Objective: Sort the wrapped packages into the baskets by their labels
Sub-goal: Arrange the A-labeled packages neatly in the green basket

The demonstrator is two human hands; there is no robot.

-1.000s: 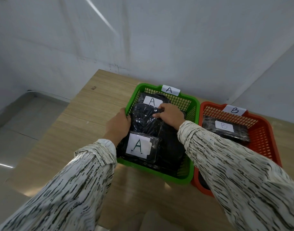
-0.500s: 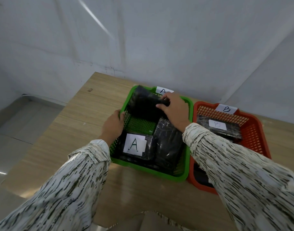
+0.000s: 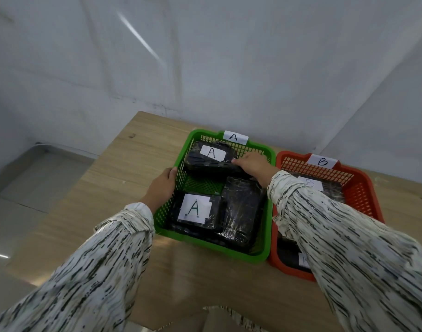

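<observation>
A green basket (image 3: 165, 212) tagged A holds three black wrapped packages. The far package (image 3: 205, 161) lies flat with its A label up, and my right hand (image 3: 253, 164) grips its right end. A near-left package (image 3: 195, 209) also shows an A label. Beside it a near-right package (image 3: 241, 207) shows no label. My left hand (image 3: 163, 185) holds the basket's left rim, thumb at the top edge. An orange basket (image 3: 363, 188) tagged B holds a B package (image 3: 329, 188), partly hidden by my right sleeve.
Both baskets stand side by side on a wooden table (image 3: 114, 178) pushed against a grey wall. A second dark package (image 3: 289, 255) lies at the orange basket's near end under my arm. The table's left edge drops to a tiled floor (image 3: 25, 192).
My right hand lifted the package that lay over the middle of the green basket, tipped it up, and laid it flat at the far end, label up. My left hand stayed at the rim.
</observation>
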